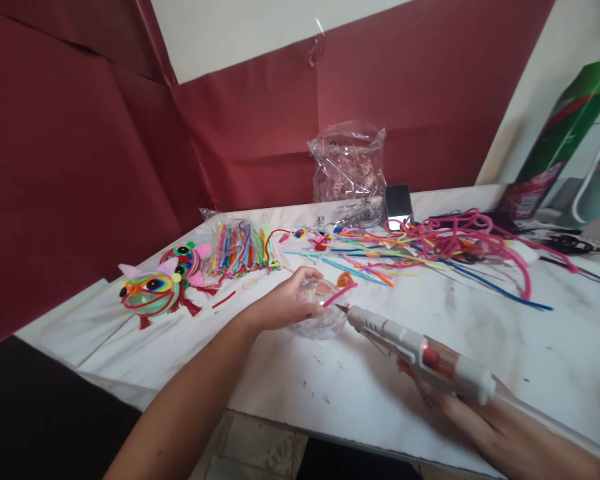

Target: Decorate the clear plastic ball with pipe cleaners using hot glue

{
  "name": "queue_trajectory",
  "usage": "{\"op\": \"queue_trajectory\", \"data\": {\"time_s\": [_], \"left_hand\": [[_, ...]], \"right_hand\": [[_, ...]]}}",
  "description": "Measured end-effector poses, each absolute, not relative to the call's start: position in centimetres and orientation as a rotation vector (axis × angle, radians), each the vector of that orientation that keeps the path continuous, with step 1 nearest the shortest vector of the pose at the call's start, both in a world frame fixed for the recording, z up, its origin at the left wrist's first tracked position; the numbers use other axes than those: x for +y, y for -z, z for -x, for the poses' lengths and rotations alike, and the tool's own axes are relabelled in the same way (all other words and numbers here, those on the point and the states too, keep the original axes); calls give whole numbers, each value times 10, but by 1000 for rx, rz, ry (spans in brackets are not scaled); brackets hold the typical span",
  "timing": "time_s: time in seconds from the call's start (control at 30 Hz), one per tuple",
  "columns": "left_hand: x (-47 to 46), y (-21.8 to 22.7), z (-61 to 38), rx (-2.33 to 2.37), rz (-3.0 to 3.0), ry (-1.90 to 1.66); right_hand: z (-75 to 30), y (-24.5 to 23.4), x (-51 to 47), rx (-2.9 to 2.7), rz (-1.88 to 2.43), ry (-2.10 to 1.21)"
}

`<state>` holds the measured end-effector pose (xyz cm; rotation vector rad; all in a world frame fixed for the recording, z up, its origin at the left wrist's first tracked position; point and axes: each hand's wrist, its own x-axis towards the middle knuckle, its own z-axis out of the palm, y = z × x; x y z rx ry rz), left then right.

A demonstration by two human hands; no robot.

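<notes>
My left hand (297, 300) is closed around a clear plastic ball (325, 328) just above the table. A pink pipe cleaner (341, 293) runs across the front of the ball and sticks out to the right. In my right hand (430, 390) is a white hot glue gun (420, 350), its body hiding some of my fingers. The gun's nozzle points left, close to the ball and the pipe cleaner; whether it touches them I cannot tell. Behind the ball lies a small orange piece (346, 279).
Two decorated animal-face balls (153, 293) stand at the left. A bag of short coloured pipe cleaners (237, 250) lies behind my left arm. Long pipe cleaners (460, 240) tangle at the back right, near a black device (398, 205) and a clear plastic bag (350, 167).
</notes>
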<state>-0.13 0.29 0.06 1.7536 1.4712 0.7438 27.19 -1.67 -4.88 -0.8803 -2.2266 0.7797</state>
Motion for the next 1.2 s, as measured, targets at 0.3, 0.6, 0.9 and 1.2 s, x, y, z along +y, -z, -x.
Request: {"op": "queue_trajectory", "data": {"time_s": [0.3,0.6,0.9,1.2], "left_hand": [[3,-1,3,1430,-1803,-757],[2,-3,1,1437,-1776,-738],[4,1,3,1400,-1773,-764],[2,-4,1,1358,-1728,-760]], "right_hand": [[-269,49,-18,-2277,907,-732],[-275,53,-14,-2256,905,-801],[-274,53,-15,-2225,871,-757],[-277,56,-12,-2235,943,-688]]}}
